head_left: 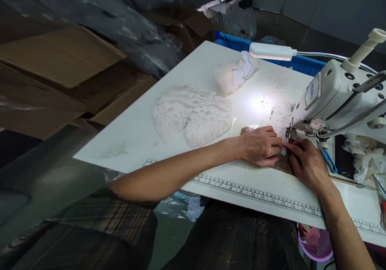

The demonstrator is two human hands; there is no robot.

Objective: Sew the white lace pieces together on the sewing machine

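My left hand (261, 146) and my right hand (306, 162) meet close to the needle of a white sewing machine (324, 91). Between them runs a strip of white lace (283, 135), and the fingers of both hands are pinched on it. My left hand rests on the machine bed from the left, its fingertips curled under. From the right, my right thumb and index finger reach in to the lace edge. More lace (280, 101) lies behind the needle. The spot right under the presser foot is partly hidden.
A heap of white lace trim (193, 115) and a bundle of sheer fabric (233, 77) lie on the white table (120, 129). A lamp (271, 51) shines from above. Blue thread snips (329, 162) sit right of my hand. Cardboard boxes (60, 56) stand left; a pink basket (316, 246) is below.
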